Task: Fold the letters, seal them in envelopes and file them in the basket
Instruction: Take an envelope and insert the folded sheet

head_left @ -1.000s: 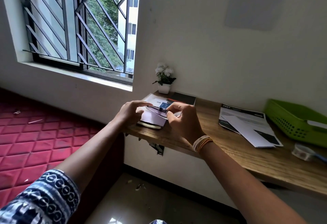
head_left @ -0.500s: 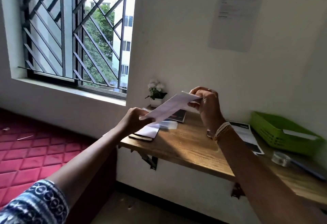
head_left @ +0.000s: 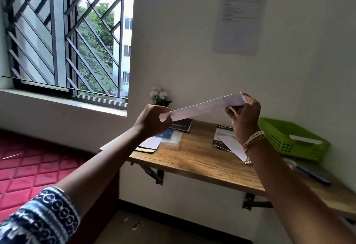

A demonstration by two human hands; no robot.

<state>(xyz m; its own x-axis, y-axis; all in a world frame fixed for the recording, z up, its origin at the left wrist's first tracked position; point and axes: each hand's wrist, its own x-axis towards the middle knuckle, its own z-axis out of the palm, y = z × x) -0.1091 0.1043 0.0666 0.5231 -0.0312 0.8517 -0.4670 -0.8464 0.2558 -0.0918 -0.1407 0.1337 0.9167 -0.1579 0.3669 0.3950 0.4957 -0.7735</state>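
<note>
Head view: both hands raised in front of the wall, above the wooden shelf (head_left: 202, 157). Left hand (head_left: 152, 121) fingers curled, pinching the left end of a white envelope (head_left: 202, 107). Right hand (head_left: 243, 116) fingers curled round the envelope's right end, thumb under, cord bracelets (head_left: 253, 140) on that wrist. Envelope stretched between the two hands, seen nearly edge-on, right end higher than left, clear of the shelf.

Below left hand: small stack on the shelf, white sheet (head_left: 151, 142) on a dark notebook (head_left: 145, 149), clear plastic sleeve (head_left: 171, 139) just right of it. Behind left hand: dark booklet (head_left: 183, 125) flat on the shelf, and a small white flower pot (head_left: 159, 97) against the wall, partly hidden by the hand.

Below right hand: printed papers (head_left: 224, 137) with a white folded sheet on top, partly hidden by the wrist. Right of right hand: green basket (head_left: 285, 143) on the shelf by the wall, one white envelope (head_left: 306, 139) lying inside it. In front of the basket, near the right forearm: blue pen (head_left: 314, 176) on the shelf; a blurry clear object beside it, can't tell what.

Above right hand: paper notice (head_left: 241, 22) on the wall. Far left of left hand: barred window (head_left: 63, 37), red quilted mattress (head_left: 25, 170) below it. Patterned sleeve (head_left: 38, 218) on the left arm, bottom corner
</note>
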